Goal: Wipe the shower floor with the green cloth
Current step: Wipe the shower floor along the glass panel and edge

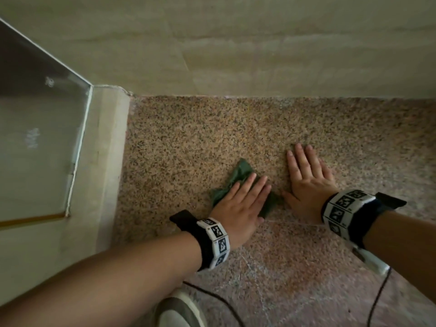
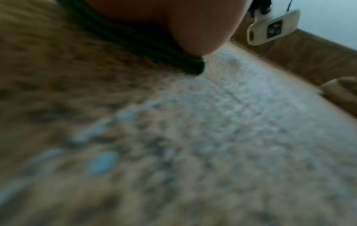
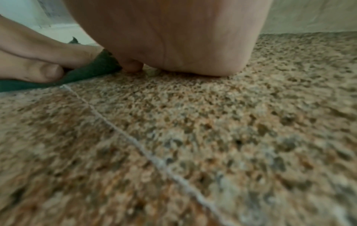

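Note:
The green cloth (image 1: 238,178) lies crumpled on the speckled brown shower floor (image 1: 188,138). My left hand (image 1: 245,199) presses flat on it with straight fingers, covering its middle; cloth sticks out beyond the fingertips and at the right side. My right hand (image 1: 306,175) lies flat on the bare floor just right of the cloth, fingers spread, thumb tip near the cloth's right corner. In the left wrist view the dark cloth (image 2: 146,50) shows under the palm. The right wrist view shows the cloth (image 3: 92,68) under the left hand's fingers (image 3: 38,61).
A beige tiled wall (image 1: 236,43) closes the far side. A raised stone curb (image 1: 103,149) and a glass panel (image 1: 35,114) bound the left. A shoe (image 1: 179,312) and black cables (image 1: 217,298) lie near the bottom. A grout line (image 3: 135,142) crosses the floor.

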Motion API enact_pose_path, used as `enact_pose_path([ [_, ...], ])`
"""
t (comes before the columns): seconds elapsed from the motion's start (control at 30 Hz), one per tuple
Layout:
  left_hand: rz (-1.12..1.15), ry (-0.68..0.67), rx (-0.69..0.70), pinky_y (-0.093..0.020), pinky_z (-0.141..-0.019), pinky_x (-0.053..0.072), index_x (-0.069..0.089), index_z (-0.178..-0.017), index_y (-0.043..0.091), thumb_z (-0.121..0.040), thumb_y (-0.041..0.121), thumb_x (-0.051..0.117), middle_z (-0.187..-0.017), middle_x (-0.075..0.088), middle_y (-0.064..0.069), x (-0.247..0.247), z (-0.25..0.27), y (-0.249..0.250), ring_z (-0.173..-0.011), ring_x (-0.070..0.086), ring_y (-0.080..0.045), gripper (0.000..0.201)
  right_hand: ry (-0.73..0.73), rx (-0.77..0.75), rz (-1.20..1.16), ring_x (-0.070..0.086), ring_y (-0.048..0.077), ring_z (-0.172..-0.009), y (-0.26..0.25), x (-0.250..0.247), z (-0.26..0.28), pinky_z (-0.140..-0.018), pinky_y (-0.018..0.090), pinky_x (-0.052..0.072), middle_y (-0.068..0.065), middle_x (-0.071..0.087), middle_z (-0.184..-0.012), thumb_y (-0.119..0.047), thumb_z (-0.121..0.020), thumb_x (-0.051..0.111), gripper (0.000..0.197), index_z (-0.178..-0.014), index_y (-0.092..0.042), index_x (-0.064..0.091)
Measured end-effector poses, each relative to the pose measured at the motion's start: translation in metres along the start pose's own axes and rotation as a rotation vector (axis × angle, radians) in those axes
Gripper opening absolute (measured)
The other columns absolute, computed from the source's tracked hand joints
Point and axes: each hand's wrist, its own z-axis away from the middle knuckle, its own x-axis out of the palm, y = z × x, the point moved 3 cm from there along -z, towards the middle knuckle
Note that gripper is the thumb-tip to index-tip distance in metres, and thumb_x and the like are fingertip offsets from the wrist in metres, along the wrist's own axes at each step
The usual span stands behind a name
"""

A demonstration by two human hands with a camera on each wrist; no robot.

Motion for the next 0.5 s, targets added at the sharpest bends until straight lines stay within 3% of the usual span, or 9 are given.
enact_pose_path([
  [0.1, -0.057, 0.012, -0.025, -0.041, -0.120, -0.011, -0.027, -0.149, 0.015, -0.103, 0.045, 0.016, -0.155, -0.038, 0.000, -0.005, 0.004, -0.022, -0.143, -0.034, -0.021, 0.070, -0.002, 0.001, 0.013, -0.030, 0.026, -0.144, 0.001, 0.000, -0.001, -0.120, 0.046, -0.002, 0.002, -0.048, -0.142, -0.058, -0.093, 0.033, 0.095, -0.146, -0.015, -0.033],
  [0.23, 0.065, 0.011, -0.374, -0.043, -0.117, -0.015, -0.033, -0.145, 0.014, -0.103, 0.041, 0.005, -0.148, -0.047, -0.004, -0.006, 0.031, -0.089, -0.138, -0.041, -0.022, 0.063, -0.014, 0.001, 0.020, -0.030, 0.026, -0.144, 0.002, -0.001, -0.001, -0.120, 0.046, -0.002, 0.003, -0.046, -0.146, -0.058, -0.094, 0.034, 0.095, -0.146, -0.016, -0.033],
  [0.37, 0.172, -0.015, -0.639, -0.040, -0.121, -0.010, -0.029, -0.142, 0.012, -0.103, 0.042, 0.016, -0.158, -0.029, -0.010, 0.023, 0.100, -0.132, -0.145, -0.029, -0.025, 0.067, -0.024, 0.003, 0.038, -0.030, 0.027, -0.144, 0.002, -0.001, -0.002, -0.119, 0.046, -0.002, 0.005, -0.040, -0.153, -0.059, -0.094, 0.033, 0.094, -0.146, -0.017, -0.034],
  [0.5, 0.233, -0.074, -0.673, -0.044, -0.122, -0.002, -0.023, -0.150, 0.010, -0.105, 0.038, 0.021, -0.157, -0.032, -0.007, 0.035, 0.131, -0.120, -0.147, -0.025, -0.025, 0.068, 0.015, -0.003, 0.067, -0.029, 0.029, -0.144, 0.003, 0.001, -0.003, -0.121, 0.047, 0.001, 0.007, -0.039, -0.154, -0.060, -0.094, 0.029, 0.092, -0.147, -0.015, -0.031],
])
